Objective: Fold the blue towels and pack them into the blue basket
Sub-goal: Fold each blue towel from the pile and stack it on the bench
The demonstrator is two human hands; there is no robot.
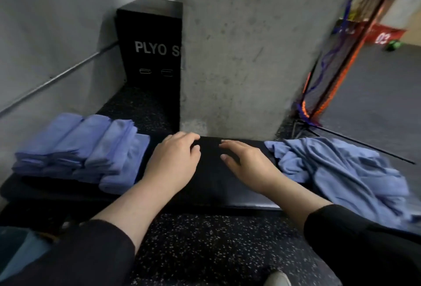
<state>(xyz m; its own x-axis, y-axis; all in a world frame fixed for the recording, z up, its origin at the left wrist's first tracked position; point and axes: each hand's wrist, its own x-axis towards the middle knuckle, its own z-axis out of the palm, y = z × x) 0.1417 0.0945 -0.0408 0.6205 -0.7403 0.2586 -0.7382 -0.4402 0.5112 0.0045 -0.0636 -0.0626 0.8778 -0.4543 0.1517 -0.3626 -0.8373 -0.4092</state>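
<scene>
Left hand (pixel 176 160) and right hand (pixel 247 162) laid loosely curled, empty, on black bench (pixel 211 183), frame centre; folded towels (pixel 79 149) stacked left, unfolded towels (pixel 341 171) heaped right.

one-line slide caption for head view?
Bare hands over black padded bench, between folded blue towels and unfolded pile.

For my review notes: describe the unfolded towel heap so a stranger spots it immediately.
Find the black padded bench crossing the frame. At its right end, beside the right hand, lies the crumpled blue towel heap. Unlike the folded towel stacks at the left end, it is loose and wrinkled.
</scene>
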